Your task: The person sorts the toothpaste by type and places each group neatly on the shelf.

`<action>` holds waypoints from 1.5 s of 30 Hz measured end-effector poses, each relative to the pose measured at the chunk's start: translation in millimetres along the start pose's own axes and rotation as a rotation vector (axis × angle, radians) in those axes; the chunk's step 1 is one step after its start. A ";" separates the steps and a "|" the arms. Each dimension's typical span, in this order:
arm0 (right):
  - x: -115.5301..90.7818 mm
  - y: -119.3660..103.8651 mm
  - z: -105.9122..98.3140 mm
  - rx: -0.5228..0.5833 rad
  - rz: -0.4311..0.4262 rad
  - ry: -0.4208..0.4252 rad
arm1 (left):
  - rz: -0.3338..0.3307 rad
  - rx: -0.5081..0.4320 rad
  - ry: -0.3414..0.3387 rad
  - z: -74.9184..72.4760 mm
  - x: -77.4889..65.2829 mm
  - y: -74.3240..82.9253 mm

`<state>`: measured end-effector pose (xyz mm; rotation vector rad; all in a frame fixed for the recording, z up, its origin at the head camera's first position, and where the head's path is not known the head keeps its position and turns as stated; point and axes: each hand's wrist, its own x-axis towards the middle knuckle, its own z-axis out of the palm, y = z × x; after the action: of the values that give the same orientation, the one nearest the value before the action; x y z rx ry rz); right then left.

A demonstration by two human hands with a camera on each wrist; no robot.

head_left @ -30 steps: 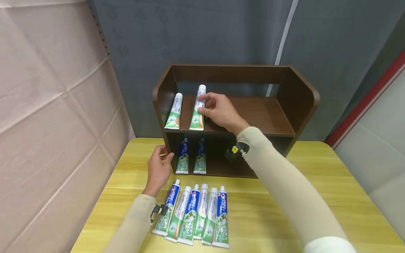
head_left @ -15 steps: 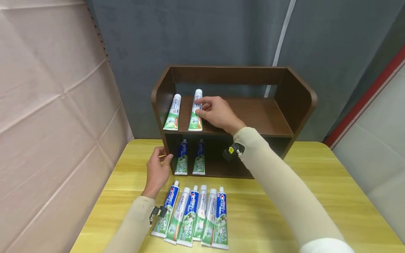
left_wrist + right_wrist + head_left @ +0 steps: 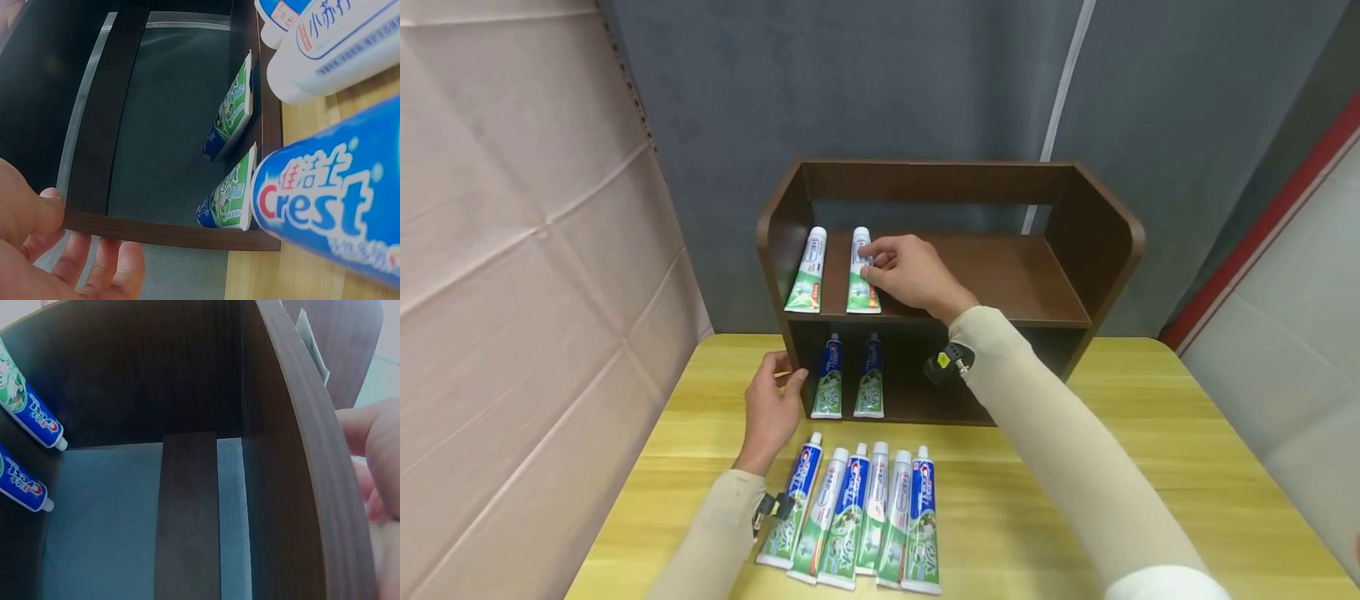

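Observation:
On the upper tier of a dark brown two-tier shelf, my right hand holds a white-and-green toothpaste tube by its right side, thumb and index finger on it. The tube lies crimped end forward, apart from a matching toothpaste tube to its left. My left hand grips the shelf's left side panel; in the left wrist view its thumb is on one side and the fingers on the other. In the right wrist view, the board hides part of my right hand.
Two blue-and-green Crest tubes lie in the lower tier. Several Crest and white toothpaste tubes lie side by side on the yellow wooden table before the shelf. A pale cloth wall stands left, a grey curtain behind.
The tube under my right hand has swung from tilted to nearly straight, its cap lower and further left. My left hand keeps its place on the side panel. The view has shifted slightly.

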<state>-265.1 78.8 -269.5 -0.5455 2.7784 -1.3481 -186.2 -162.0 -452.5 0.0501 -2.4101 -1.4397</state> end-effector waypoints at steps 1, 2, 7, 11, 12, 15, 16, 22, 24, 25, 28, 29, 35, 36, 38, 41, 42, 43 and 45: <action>0.2 0.1 -0.1 0.002 0.002 0.007 | 0.002 0.001 0.001 0.2 0.6 0.4; 0.1 0.1 -0.3 0.007 0.004 0.015 | 0.006 -0.002 0.004 0.5 1.5 0.6; -0.8 1.5 -0.9 0.047 0.020 0.051 | 0.014 -0.006 0.005 0.9 4.4 0.6; -2.3 2.6 -3.3 0.067 0.009 0.076 | 0.011 -0.003 0.008 1.6 6.8 -0.6; -3.0 2.6 -4.4 0.070 0.002 0.085 | 0.012 -0.002 0.007 1.8 7.4 -0.8; -5.8 2.5 -7.8 0.077 -0.018 0.106 | 0.015 -0.001 0.007 1.5 8.6 -1.7; -7.2 2.7 -9.0 0.081 -0.021 0.110 | 0.016 -0.001 0.007 1.2 8.6 -1.8; -19.6 4.6 -15.4 0.106 -0.031 0.125 | 0.008 -0.005 -0.003 -0.2 8.1 -1.0; -23.6 5.6 -16.1 0.117 -0.035 0.130 | 0.011 -0.006 0.001 -0.9 8.2 -0.9; -25.5 6.2 -16.2 0.124 -0.037 0.132 | 0.013 -0.006 0.002 -1.1 8.4 -1.1; -31.5 8.3 -16.4 0.147 -0.042 0.139 | 0.020 -0.007 0.006 -1.0 8.6 -1.4; -33.7 9.1 -16.6 0.152 -0.045 0.144 | 0.021 -0.007 0.006 -0.6 8.5 -1.4; -46.1 12.3 -18.0 0.173 -0.082 0.170 | 0.013 -0.012 0.001 3.2 7.1 -1.6; -47.9 12.9 -18.2 0.175 -0.090 0.172 | 0.011 -0.011 -0.001 3.7 7.1 -1.7; -51.3 14.0 -18.7 0.173 -0.106 0.178 | 0.009 -0.008 -0.003 4.5 7.2 -1.3; -56.9 16.1 -19.4 0.178 -0.131 0.188 | 0.010 -0.007 -0.005 5.4 7.4 -0.8; -58.8 16.9 -19.7 0.181 -0.141 0.191 | 0.011 -0.010 -0.005 5.9 7.5 -0.8; -61.1 17.9 -19.8 0.184 -0.145 0.194 | 0.011 -0.012 -0.006 6.2 7.5 -0.7; -65.6 20.3 -19.4 0.199 -0.154 0.195 | 0.009 -0.018 -0.006 6.5 7.3 -0.7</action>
<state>-212.7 125.5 -282.3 -0.6637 2.7495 -1.7759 -195.1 -158.3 -454.0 0.0307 -2.3993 -1.4590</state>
